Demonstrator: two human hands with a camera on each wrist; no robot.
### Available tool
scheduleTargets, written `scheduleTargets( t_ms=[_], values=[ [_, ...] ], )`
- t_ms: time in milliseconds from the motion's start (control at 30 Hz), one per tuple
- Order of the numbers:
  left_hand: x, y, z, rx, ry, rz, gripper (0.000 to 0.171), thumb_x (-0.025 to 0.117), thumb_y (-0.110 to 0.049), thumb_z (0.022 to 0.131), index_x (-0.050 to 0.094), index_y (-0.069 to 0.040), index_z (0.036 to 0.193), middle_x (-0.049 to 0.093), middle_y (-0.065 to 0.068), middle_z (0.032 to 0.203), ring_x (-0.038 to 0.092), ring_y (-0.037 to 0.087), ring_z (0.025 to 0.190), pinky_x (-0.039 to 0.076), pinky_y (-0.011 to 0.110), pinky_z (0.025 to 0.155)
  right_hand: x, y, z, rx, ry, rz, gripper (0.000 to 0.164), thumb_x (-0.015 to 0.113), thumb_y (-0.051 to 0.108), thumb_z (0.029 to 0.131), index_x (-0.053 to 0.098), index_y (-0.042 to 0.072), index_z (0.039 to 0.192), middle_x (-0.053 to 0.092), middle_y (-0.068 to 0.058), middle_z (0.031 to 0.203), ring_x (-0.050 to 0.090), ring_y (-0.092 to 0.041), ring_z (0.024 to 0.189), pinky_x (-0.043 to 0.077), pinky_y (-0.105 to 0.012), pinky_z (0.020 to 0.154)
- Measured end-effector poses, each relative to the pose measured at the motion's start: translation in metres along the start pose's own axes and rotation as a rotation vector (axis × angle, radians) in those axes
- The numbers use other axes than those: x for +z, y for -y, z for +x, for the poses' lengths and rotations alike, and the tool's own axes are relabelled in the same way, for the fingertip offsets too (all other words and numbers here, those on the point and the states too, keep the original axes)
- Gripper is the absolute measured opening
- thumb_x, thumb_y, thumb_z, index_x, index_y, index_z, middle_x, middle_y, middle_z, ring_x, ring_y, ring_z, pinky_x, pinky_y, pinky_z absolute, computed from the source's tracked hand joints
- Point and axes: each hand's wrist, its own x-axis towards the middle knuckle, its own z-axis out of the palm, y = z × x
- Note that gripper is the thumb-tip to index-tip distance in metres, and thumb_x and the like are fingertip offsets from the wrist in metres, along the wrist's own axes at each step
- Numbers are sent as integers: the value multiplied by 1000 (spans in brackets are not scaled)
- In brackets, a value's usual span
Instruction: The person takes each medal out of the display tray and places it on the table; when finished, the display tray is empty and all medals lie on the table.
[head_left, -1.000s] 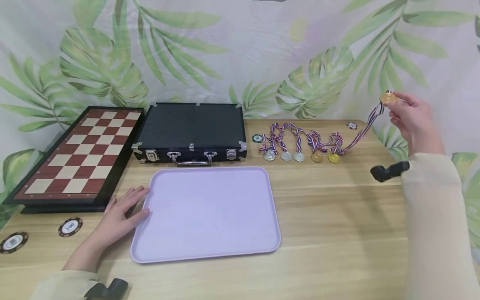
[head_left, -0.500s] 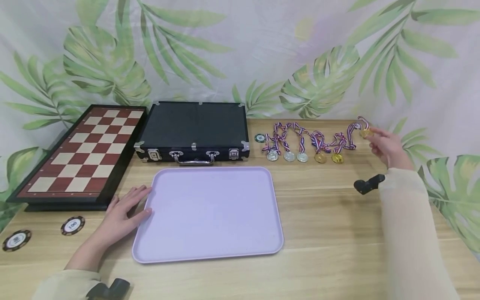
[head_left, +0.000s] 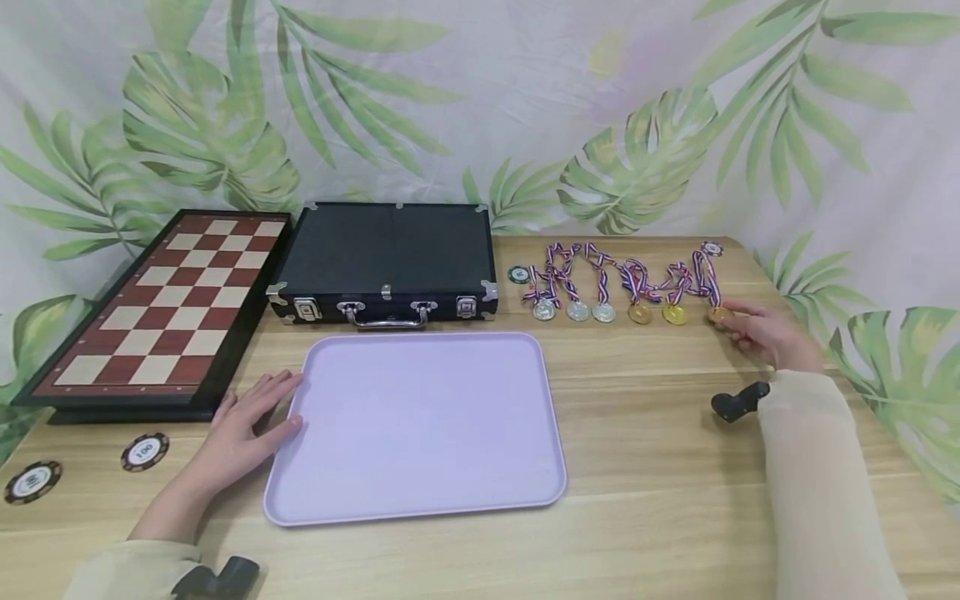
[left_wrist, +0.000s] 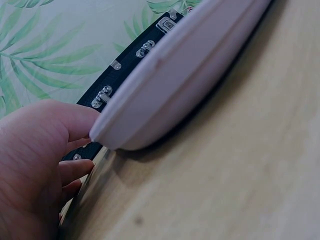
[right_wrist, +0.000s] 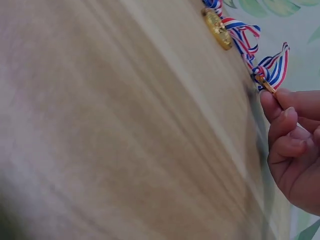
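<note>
My right hand (head_left: 768,333) pinches a gold medal (head_left: 717,314) between thumb and fingertips at the right end of a row of medals. In the right wrist view the medal (right_wrist: 269,86) shows edge-on, tilted against the table, its red, white and blue ribbon (right_wrist: 275,65) bunched behind it. To its left lie two more gold-toned medals (head_left: 675,315) and three silver medals (head_left: 577,311), ribbons trailing back. My left hand (head_left: 243,425) rests with loosely spread fingers at the left rim of a lilac tray (head_left: 420,425); in the left wrist view the thumb touches the tray's edge (left_wrist: 150,95).
A black case (head_left: 390,250) with metal latches stands behind the tray. On the left lies a checkered board (head_left: 172,300). Poker chips rest on the table: two (head_left: 146,452) at the front left, a green one (head_left: 518,274) beside the case, another (head_left: 712,248) at the back right.
My right hand has brought the gold medal down from the air at the right and forward into line with the other medals, its ribbon now behind it. The left hand stays put.
</note>
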Motion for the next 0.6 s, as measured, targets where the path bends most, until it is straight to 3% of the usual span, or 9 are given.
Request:
scheduleTargets(
  t_ms=[167, 333, 400, 600],
  values=[
    [0, 0, 1, 10, -4, -3, 53, 58, -21, 82, 39, -8, 129, 31, 25, 131, 17, 40, 123, -9, 56, 93, 1, -5, 1, -10, -18, -112, 26, 49, 1, 85, 44, 13, 108, 61, 6, 66, 46, -3, 51, 38, -15, 43],
    [1, 1, 3, 12, -1, 4, 53, 58, -22, 82, 39, -8, 130, 31, 25, 131, 17, 40, 123, -9, 56, 93, 3, -7, 0, -1, -87, -309, 54, 49, 7, 85, 26, 1, 134, 55, 11, 62, 45, -2, 51, 38, -16, 45],
    [1, 2, 4, 8, 4, 11, 53, 58, -22, 82, 39, -8, 130, 30, 25, 131, 16, 39, 123, -9, 56, 93, 4, -7, 1, -3, -107, -358, 57, 48, 7, 86, 19, -2, 134, 53, 11, 62, 44, -2, 51, 38, -16, 46],
    [1, 3, 5, 7, 11, 19, 53, 58, -23, 82, 39, -8, 130, 30, 25, 131, 16, 40, 123, -8, 56, 93, 9, -10, 4, -39, -160, -420, 55, 47, 7, 86, 22, -3, 134, 49, 9, 63, 43, -4, 53, 38, -20, 47]
  ],
)
